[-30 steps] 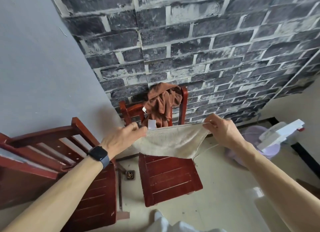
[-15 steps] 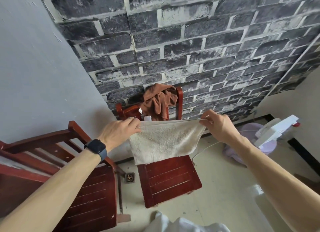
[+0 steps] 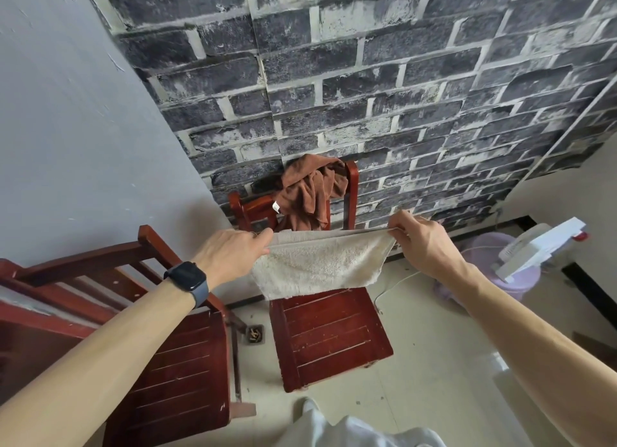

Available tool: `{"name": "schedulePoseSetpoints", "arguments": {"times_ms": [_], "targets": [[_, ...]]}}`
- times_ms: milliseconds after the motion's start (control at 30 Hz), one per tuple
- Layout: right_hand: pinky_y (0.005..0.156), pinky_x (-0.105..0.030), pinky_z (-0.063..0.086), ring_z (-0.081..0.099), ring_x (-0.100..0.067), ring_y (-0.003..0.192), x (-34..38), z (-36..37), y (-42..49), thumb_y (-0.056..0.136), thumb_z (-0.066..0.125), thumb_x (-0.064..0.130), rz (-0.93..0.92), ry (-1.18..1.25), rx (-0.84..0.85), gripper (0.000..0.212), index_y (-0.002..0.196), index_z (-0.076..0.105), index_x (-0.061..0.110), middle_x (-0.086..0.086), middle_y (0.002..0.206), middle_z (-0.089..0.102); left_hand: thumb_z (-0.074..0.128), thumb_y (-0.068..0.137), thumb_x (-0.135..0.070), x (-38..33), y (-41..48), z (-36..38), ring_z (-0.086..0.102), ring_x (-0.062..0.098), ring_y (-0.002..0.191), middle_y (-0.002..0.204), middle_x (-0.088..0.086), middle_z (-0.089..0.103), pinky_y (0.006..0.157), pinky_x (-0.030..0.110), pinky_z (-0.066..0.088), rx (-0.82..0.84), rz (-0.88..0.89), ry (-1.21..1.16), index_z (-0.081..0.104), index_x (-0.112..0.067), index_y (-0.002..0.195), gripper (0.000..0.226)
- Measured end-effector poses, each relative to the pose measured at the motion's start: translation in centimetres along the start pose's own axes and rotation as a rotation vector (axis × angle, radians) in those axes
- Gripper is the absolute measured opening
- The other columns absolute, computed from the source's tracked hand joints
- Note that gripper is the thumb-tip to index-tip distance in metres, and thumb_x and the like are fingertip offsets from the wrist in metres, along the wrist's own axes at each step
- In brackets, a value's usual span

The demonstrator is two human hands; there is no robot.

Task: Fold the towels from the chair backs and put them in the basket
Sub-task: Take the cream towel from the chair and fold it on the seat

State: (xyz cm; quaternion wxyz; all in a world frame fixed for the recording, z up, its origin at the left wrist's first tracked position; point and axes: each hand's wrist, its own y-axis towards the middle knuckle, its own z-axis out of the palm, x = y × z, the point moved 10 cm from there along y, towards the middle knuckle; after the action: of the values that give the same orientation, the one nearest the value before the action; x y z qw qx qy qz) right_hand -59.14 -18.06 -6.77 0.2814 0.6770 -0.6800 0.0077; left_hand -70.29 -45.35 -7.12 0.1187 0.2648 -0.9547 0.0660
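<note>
Over the seat of the far chair (image 3: 330, 333) we hold the beige towel (image 3: 317, 266) stretched out between both hands, clear of the wood. Our left hand (image 3: 230, 253) pinches the towel's left top corner, thumb and fingers closed tight on the hem, and a dark watch (image 3: 187, 276) sits on that wrist. Our right hand (image 3: 422, 243) pinches the right top corner the same way, fingertips curled over the edge. The top hem runs taut and nearly level from hand to hand, and it seems to show two layers lying together; the cloth hangs below it, with the lower edge in front of the far end of the seat. Beyond the beige towel, the brown towel (image 3: 310, 196) lies crumpled over the back of that same chair, against the dark brick wall (image 3: 367, 79), a small white tag showing at its left side. At near left a second red chair (image 3: 180, 373) stands beside the grey wall (image 3: 66, 129). A floor drain (image 3: 255, 334) sits between the two chairs. To the far right the lavender basket (image 3: 480, 249) rests on the pale floor (image 3: 434, 363), partly hidden by a white appliance (image 3: 541, 246) in front of it, and a thin white cable (image 3: 390, 283) trails across the tiles near the far chair.
</note>
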Motion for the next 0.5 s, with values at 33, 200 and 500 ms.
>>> {"name": "schedulePoseSetpoints", "arguments": {"times_ms": [33, 200, 500], "targets": [[0.053, -0.040, 0.054, 0.063, -0.031, 0.061, 0.1, 0.0, -0.2, 0.095, 0.065, 0.007, -0.010, -0.004, -0.009, 0.009, 0.101, 0.059, 0.005, -0.008, 0.075, 0.067, 0.041, 0.103, -0.044, 0.1, -0.1, -0.2, 0.043, 0.018, 0.048, 0.056, -0.004, 0.045, 0.045, 0.030, 0.032, -0.017, 0.004, -0.007, 0.034, -0.018, 0.095, 0.027], [0.053, -0.034, 0.052, 0.061, -0.027, 0.064, -0.6, 0.6, -0.9, 0.095, 0.067, 0.011, -0.043, -0.023, 0.029, 0.012, 0.101, 0.058, 0.007, -0.006, 0.076, 0.065, 0.054, 0.098, -0.039, -0.1, -0.7, -1.5, 0.061, 0.020, 0.065, 0.069, -0.004, 0.060, 0.059, 0.034, 0.054, -0.166, 0.045, -0.160, 0.055, -0.017, 0.087, 0.024], [0.066, -0.034, 0.058, 0.068, -0.027, 0.075, -1.9, 2.0, -1.4, 0.093, 0.069, 0.009, -0.035, -0.043, 0.099, 0.009, 0.100, 0.066, 0.004, -0.008, 0.087, 0.071, 0.032, 0.105, -0.042, -0.9, 0.8, 1.7, 0.053, 0.017, 0.074, 0.077, -0.004, 0.058, 0.066, 0.032, 0.047, 0.005, 0.044, -0.085, 0.052, -0.017, 0.092, 0.035]]}}
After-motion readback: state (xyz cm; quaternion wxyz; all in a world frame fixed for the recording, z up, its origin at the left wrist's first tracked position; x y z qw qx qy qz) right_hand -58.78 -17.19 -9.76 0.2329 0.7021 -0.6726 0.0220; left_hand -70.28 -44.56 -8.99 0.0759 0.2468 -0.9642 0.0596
